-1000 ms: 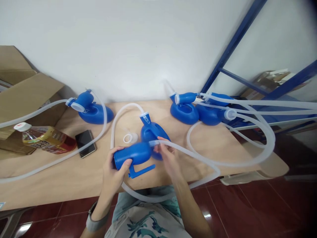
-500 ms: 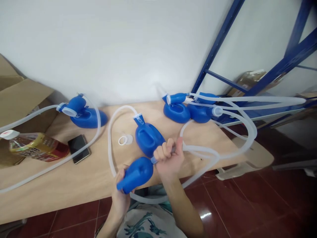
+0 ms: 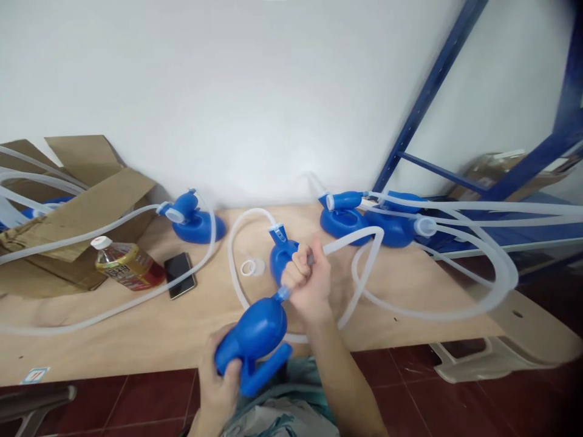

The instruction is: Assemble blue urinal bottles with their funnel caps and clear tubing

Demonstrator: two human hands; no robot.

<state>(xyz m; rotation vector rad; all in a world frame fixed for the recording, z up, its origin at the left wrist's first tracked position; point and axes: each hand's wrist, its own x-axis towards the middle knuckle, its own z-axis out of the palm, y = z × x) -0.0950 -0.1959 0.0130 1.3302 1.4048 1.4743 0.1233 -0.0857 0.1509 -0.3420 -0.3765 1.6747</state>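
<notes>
My left hand (image 3: 217,376) grips the bottom of a blue plastic bottle with a handle (image 3: 255,337), held over the near table edge. My right hand (image 3: 306,280) is a closed fist around a clear flexible tube (image 3: 350,238) right where it enters the bottle's neck. The tube loops off to the right over the wooden table (image 3: 136,328). Just behind my right hand lies another blue bottle (image 3: 279,252) with its own tube, partly hidden by my fist.
More blue bottles with tubes lie at the back left (image 3: 195,221) and back right (image 3: 364,218). A white ring cap (image 3: 252,267), a phone (image 3: 180,275), a drink bottle (image 3: 125,266) and a cardboard box (image 3: 68,212) sit left. Blue shelving (image 3: 501,182) stands right.
My right hand went from pinching the tube at the bottle's neck to a full fist on it. The blue bottle turned, handle downward, and dropped toward my lap. The view shifted.
</notes>
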